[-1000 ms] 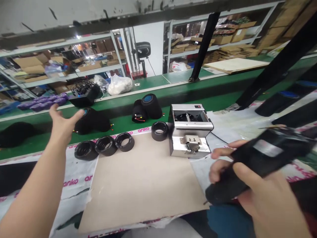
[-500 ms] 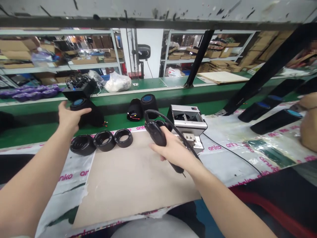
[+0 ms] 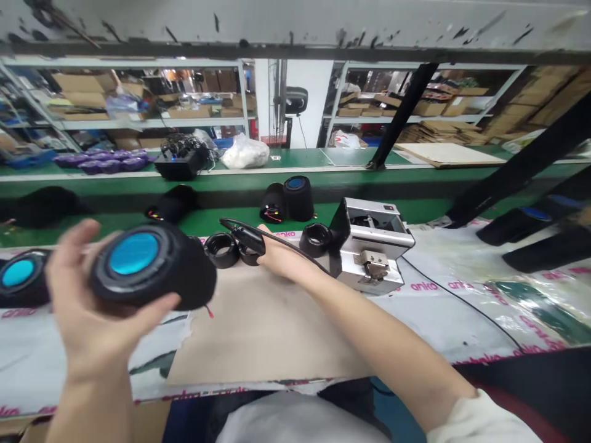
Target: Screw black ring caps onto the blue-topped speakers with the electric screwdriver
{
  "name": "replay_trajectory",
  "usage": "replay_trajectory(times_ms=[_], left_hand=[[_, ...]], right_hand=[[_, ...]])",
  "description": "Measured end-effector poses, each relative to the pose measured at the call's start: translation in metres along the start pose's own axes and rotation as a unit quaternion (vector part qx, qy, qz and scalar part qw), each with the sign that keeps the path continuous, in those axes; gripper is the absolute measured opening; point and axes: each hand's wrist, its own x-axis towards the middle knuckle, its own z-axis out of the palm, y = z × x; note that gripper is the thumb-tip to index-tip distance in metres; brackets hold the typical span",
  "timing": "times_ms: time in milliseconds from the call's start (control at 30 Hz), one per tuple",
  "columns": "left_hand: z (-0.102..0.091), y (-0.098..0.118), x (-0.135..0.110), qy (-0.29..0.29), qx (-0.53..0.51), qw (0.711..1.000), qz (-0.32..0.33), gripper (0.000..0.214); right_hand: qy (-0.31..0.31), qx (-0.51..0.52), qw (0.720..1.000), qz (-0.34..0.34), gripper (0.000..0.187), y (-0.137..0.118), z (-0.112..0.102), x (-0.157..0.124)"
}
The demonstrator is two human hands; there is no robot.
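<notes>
My left hand [image 3: 92, 320] grips a black cylindrical speaker [image 3: 152, 267] with a blue end cap, held up near the camera at the left. My right hand [image 3: 277, 258] reaches forward over the cardboard sheet [image 3: 258, 332], closed round a black corded electric screwdriver [image 3: 244, 237], right beside a black ring part [image 3: 221, 249]. Another ring part [image 3: 316, 239] lies next to a silver screw feeder box [image 3: 369, 246].
Another blue-capped speaker [image 3: 18, 277] lies at the far left. Two speakers [image 3: 289, 200] and more black fabric bodies [image 3: 173, 203] rest on the green conveyor [image 3: 115, 231]. Long black speakers [image 3: 530, 237] lie at right. Shelves of cartons stand behind.
My left hand has lifted a speaker from the conveyor and brought it close to me. My right hand with the screwdriver has moved forward and left toward the ring parts.
</notes>
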Motion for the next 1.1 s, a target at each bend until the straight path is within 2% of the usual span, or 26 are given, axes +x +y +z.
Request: replay_trajectory(times_ms=[67,133,267,367,433,567,667,800,867,967,1100], left_hand=[[0.006,0.011,-0.036,-0.053,-0.007,0.998,0.014,0.132],[0.015,0.018,-0.065,-0.101,-0.014,0.995,-0.015,0.121],[0.032,0.022,-0.100,-0.134,-0.047,0.986,-0.084,0.110],[0.044,0.020,-0.113,-0.153,-0.057,0.981,-0.109,0.109],[0.053,0.019,-0.116,-0.169,-0.059,0.977,-0.120,0.106],[0.072,0.019,-0.112,-0.196,-0.083,0.971,-0.112,0.100],[0.090,0.021,-0.109,-0.203,-0.080,0.971,-0.099,0.095],[0.116,0.027,-0.124,-0.094,-0.006,0.988,-0.124,0.102],[0.123,0.031,-0.138,-0.084,-0.001,0.987,-0.135,0.110],[0.119,0.040,-0.158,-0.167,-0.054,0.972,-0.157,0.112],[0.107,0.049,-0.166,-0.283,-0.115,0.924,-0.230,0.111]], right_hand=[[-0.004,-0.021,1.000,0.006,0.040,0.003,0.006,0.006],[-0.004,-0.029,1.000,0.005,0.040,0.005,0.010,0.010],[0.012,-0.004,1.000,0.000,0.037,0.002,0.007,0.011],[0.063,0.055,0.996,-0.010,0.047,-0.003,-0.008,-0.004],[0.100,0.100,0.990,-0.016,0.050,-0.006,-0.024,-0.026],[0.140,0.225,0.963,-0.043,0.042,-0.007,-0.057,-0.085],[0.138,0.287,0.946,-0.053,0.034,-0.003,-0.069,-0.121],[0.177,0.286,0.942,-0.007,0.034,0.007,-0.058,-0.147],[0.206,0.325,0.923,0.020,0.038,0.012,-0.045,-0.155],[0.219,0.415,0.881,0.069,0.047,0.020,-0.026,-0.163],[0.258,0.483,0.832,0.090,0.060,0.032,-0.017,-0.168]])
